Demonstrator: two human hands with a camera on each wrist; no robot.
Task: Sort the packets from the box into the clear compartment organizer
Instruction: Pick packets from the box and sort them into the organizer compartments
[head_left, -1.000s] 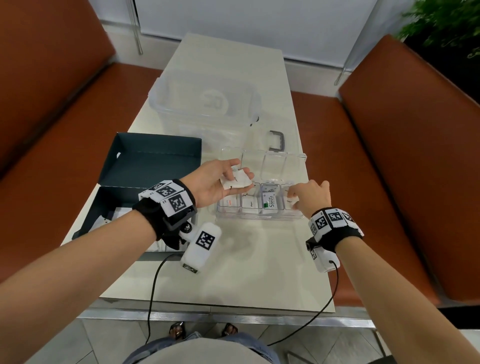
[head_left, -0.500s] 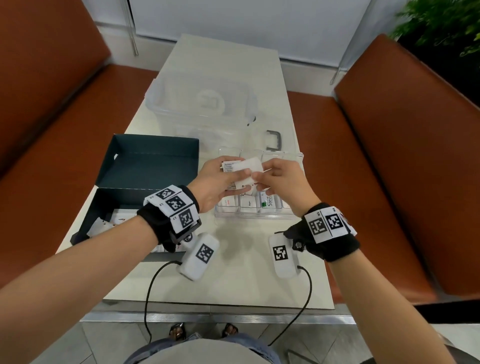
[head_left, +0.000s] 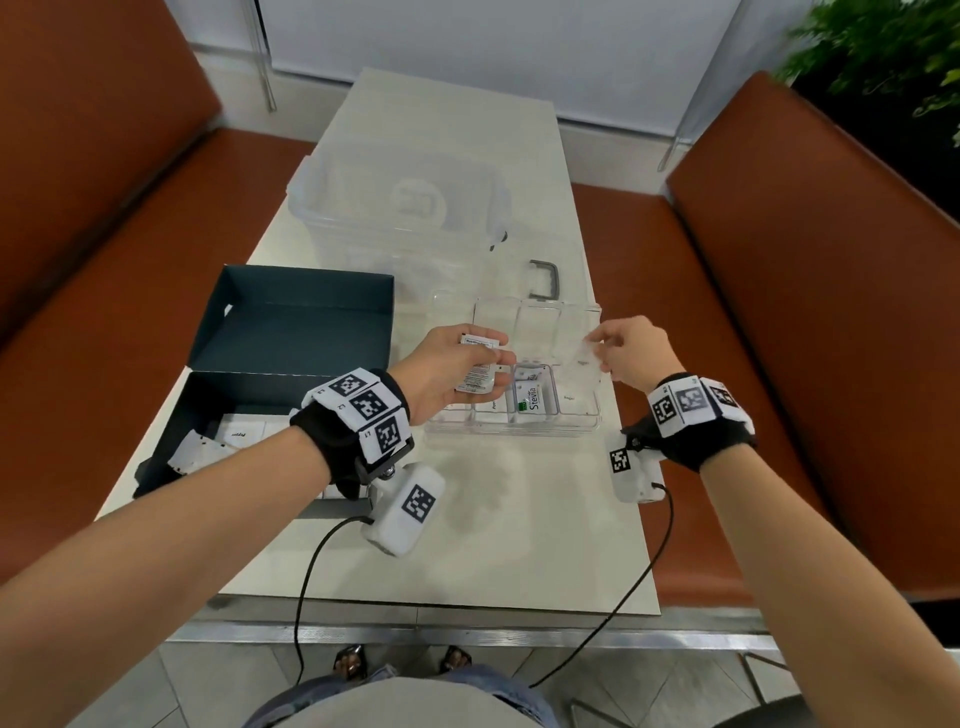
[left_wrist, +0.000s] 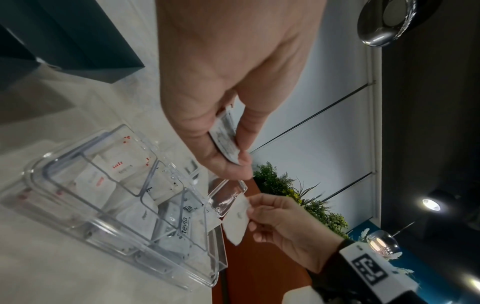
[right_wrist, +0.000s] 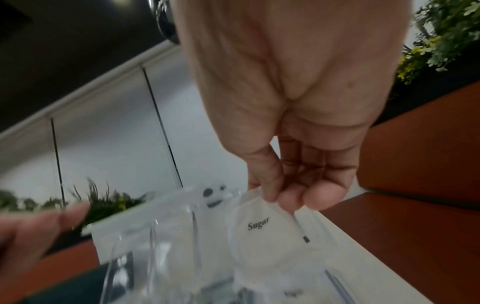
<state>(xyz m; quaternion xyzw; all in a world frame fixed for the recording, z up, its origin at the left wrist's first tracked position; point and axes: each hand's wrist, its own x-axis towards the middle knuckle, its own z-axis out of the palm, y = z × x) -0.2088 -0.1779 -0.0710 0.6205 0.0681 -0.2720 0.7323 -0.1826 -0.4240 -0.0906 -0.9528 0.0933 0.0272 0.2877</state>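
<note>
My left hand (head_left: 496, 370) hovers over the left half of the clear compartment organizer (head_left: 519, 432) and grips a small stack of white packets (head_left: 475, 364), also seen as packets (left_wrist: 224, 139) in the left wrist view. My right hand (head_left: 597, 354) pinches one white sugar packet (head_left: 584, 362) by its top edge above the organizer's rightmost near compartment; the sugar packet (right_wrist: 259, 226) hangs from the fingertips (right_wrist: 288, 198). Packets marked salt, pepper and Stevia lie in the other near compartments. The open dark box (head_left: 291, 332) at the left holds more packets (head_left: 239, 432).
A large clear lidded container (head_left: 400, 208) stands behind the organizer, with a grey handle (head_left: 543, 280) next to it. Orange benches (head_left: 810, 322) flank the narrow white table (head_left: 519, 519). A green plant (head_left: 883, 52) is at the far right.
My right hand came from the organizer to my left hand, took one packet from its stack, and has carried it right, over the organizer's right end. My left hand keeps the rest.
</note>
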